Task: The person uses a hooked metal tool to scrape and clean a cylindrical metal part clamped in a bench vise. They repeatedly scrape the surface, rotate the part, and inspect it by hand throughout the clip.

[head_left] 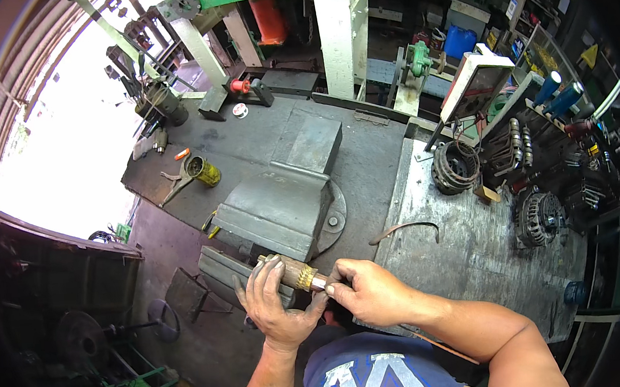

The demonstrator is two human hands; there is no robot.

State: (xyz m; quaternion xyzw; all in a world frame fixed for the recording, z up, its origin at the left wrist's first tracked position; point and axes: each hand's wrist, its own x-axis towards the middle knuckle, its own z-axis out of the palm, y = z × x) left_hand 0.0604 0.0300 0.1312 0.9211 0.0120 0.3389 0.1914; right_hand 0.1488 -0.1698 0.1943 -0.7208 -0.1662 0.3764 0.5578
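Landmark is the vise [271,200], on the dark counter [365,154], jaws standing apart. Left to right, we have: tool bucket [165,104], far side and well left of the vise. Forked metal tool [174,185], left of the vise, just beside a yellow can [206,172] with an open top. White spool [239,111], beyond the vise.

Our left grip [278,307] is at the vise's near side, grasping the cylindrical part [303,275] with fingers over its brown body. Part sits at the near right end of the vise jaws, tilted, yellow ringed section and shiny shaft end toward our right. We can't tell if it touches the jaw. Our right grip [367,290], near right of the vise, pinches the shaft end between thumb and fingers.

Curved strip [406,226], right of the vise. Round housing [455,165], farther right. Finned round unit [539,217], rightmost from the vise.
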